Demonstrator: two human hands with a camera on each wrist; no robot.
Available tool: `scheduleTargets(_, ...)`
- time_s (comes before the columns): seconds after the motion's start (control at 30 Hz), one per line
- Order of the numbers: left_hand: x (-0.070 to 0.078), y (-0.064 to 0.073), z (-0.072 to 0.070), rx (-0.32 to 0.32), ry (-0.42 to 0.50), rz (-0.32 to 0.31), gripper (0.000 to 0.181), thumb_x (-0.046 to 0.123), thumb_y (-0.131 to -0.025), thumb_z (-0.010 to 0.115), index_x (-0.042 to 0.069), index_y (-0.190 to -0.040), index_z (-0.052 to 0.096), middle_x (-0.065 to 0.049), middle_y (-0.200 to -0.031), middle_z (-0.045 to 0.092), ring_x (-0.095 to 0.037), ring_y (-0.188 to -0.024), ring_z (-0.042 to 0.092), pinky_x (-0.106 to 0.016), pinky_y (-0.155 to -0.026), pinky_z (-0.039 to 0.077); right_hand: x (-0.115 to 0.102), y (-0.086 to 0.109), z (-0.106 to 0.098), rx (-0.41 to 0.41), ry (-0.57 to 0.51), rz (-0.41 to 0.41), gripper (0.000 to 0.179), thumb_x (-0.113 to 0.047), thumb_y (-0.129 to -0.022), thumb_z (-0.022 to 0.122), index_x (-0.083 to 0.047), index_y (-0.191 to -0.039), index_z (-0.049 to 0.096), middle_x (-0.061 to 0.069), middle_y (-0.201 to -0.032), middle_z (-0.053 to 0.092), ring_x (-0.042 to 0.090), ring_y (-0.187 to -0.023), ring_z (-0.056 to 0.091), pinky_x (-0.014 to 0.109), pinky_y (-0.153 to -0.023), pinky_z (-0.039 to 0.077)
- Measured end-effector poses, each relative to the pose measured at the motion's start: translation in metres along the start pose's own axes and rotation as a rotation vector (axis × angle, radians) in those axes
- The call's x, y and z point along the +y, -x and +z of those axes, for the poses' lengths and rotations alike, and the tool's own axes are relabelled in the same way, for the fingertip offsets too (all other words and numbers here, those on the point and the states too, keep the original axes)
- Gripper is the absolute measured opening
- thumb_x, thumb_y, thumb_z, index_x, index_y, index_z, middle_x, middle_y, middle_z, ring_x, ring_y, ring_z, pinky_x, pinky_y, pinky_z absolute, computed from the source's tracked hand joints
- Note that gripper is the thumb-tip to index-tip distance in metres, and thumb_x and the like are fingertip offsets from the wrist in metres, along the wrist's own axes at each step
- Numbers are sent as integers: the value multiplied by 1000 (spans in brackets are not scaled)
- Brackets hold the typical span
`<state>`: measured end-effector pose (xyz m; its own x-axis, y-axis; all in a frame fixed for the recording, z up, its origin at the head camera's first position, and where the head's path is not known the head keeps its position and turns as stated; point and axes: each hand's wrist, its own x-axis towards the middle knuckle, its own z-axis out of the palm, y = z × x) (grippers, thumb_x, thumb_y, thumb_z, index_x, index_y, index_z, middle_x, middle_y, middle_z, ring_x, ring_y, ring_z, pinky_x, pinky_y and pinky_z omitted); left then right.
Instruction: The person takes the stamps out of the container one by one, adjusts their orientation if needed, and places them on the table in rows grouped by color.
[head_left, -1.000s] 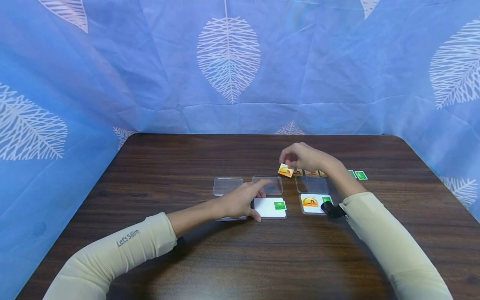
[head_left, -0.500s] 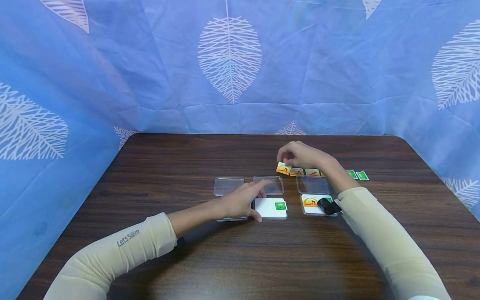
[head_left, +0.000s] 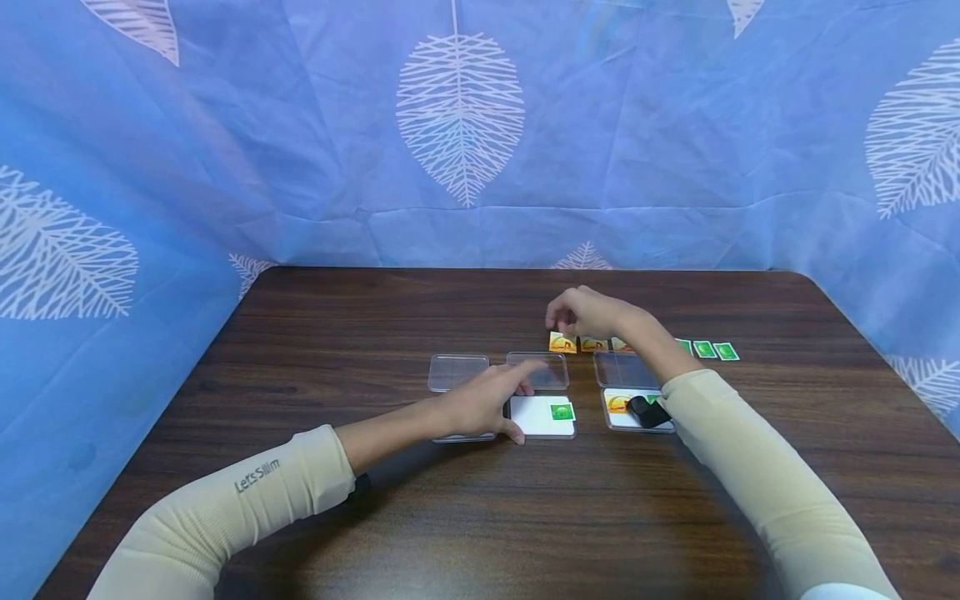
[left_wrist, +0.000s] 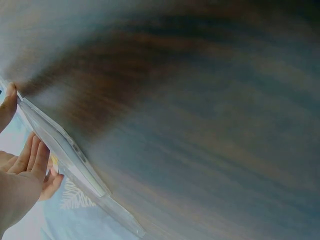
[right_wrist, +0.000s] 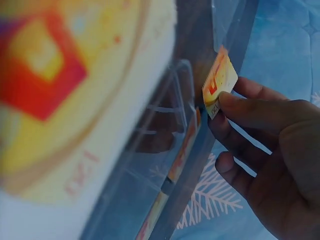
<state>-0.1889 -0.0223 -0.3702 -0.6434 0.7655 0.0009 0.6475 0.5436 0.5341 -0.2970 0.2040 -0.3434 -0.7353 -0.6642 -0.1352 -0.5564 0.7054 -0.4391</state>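
In the right wrist view, my right hand (right_wrist: 280, 135) pinches an orange-and-yellow postage stamp (right_wrist: 220, 82) between thumb and fingers. The head view shows this stamp (head_left: 562, 342) at the left end of a row of orange stamps (head_left: 594, 344), under my right hand (head_left: 592, 312). My left hand (head_left: 480, 404) touches the middle clear plastic case (head_left: 517, 436), its thumb at the near edge and its fingers, fairly straight, towards the far edge. That case holds a white card (head_left: 528, 417) with a green stamp (head_left: 562, 412) at its right side.
A right-hand case (head_left: 626, 428) holds an orange stamp (head_left: 618, 404) and a partly hidden green one. Clear lids (head_left: 459, 372) lie behind the cases. Green stamps (head_left: 704, 349) continue the row rightwards. Another case (head_left: 465, 438) is mostly under the left hand.
My right hand has shifted slightly left with the orange stamp, which has turned straighter and now lines up more with the row. The left hand has stayed in place.
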Motion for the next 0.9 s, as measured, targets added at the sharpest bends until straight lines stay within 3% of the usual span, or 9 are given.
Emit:
scheduleTargets(0.23, 1, 0, 0, 3, -7, 9, 96, 22, -69, 85, 5, -145, 30, -7, -113, 62, -18, -107, 57, -30, -92, 45, -1, -3, 2, 12, 40, 50, 21, 7, -87, 54, -6, -97, 67, 4, -76, 59, 16, -62, 48, 30, -59, 43)
scheduleTargets(0.9, 2, 1, 0, -7, -18, -4, 94, 23, -70, 84, 6, -145, 30, -7, -115, 61, -18, -108, 56, -30, -93, 45, -7, -4, 4, 2, 150, 80, 22, 7, -84, 58, -9, -96, 68, 2, -79, 61, 15, -66, 51, 30, -59, 43)
